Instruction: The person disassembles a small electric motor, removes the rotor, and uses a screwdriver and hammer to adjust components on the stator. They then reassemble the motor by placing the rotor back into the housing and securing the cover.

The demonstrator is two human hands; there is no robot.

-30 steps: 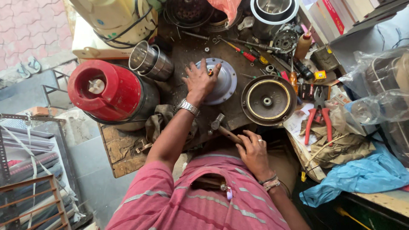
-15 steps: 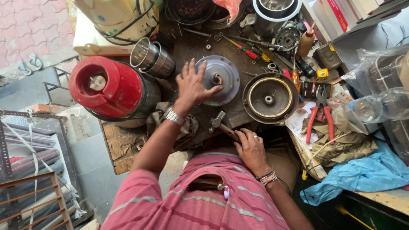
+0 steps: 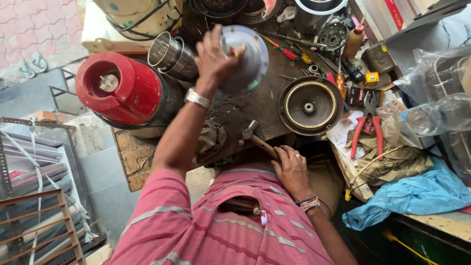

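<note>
My left hand [image 3: 214,58] grips a round grey metal disc [image 3: 246,55] and holds it lifted and tilted above the dark workbench [image 3: 255,105]. A silver bracelet sits on that wrist. My right hand [image 3: 291,169] rests near my lap at the bench's front edge, its fingers closed on the wooden handle of a small hammer [image 3: 256,138], whose metal head lies on the bench. A round black-and-gold motor base [image 3: 310,105] lies flat to the right of the disc.
A red mixer body [image 3: 125,91] and a steel jar [image 3: 171,58] stand at the left. Red-handled pliers [image 3: 367,128], screwdrivers, a bottle and small parts crowd the right side. A blue plastic bag [image 3: 417,194] lies at the lower right. Cloth rags hang off the bench front.
My left hand has picked the grey disc up off the bench and tilted it on edge. My right hand stays on the hammer handle.
</note>
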